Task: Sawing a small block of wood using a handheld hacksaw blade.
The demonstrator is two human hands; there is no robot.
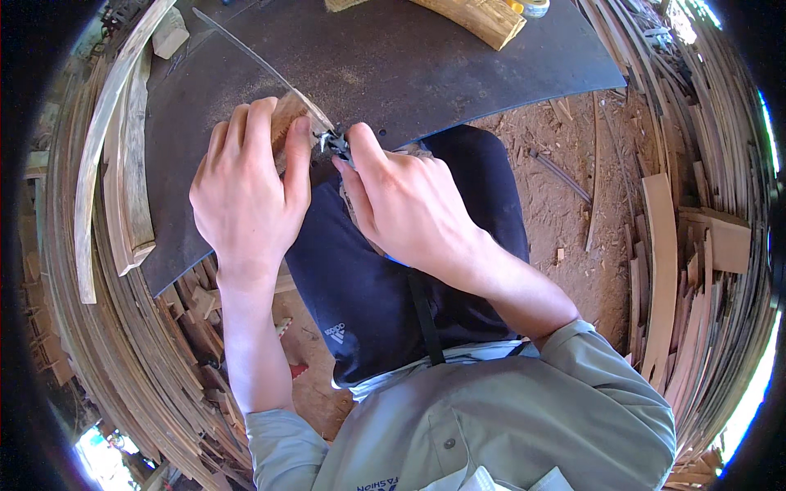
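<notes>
Stacked timber strips (671, 286) crowd the workshop at three o'clock, with more at eight. Bare earth floor (540, 131), littered with chips, shows at two o'clock. Across the top, from ten o'clock round to one, spreads a dark, flat table (409, 90) dusted with what seems to be sawdust. On it at one o'clock lies a thick, yellowish log (471, 18), well apart from both hands.

At ten o'clock the left hand (250, 184) is clasped over a wooden block, its thumb lying along the near side. Just right of it, at twelve o'clock close to the middle, the right hand (409, 192) is curled round the near end of a long, thin tool (250, 53), perhaps a saw, which points between ten and eleven o'clock. Much of what lies inside that grip is hidden.

At eleven o'clock, over the table's near edge, sits the wooden block (286, 114), largely covered by fingers. It should be stiff, fairly light and hard to damage, though dust could make it slippery; its outer sides, clear of the tool, look the safest hold. The tool's strip may flex, so its dark fitting (337, 146) end suits the fist best.
</notes>
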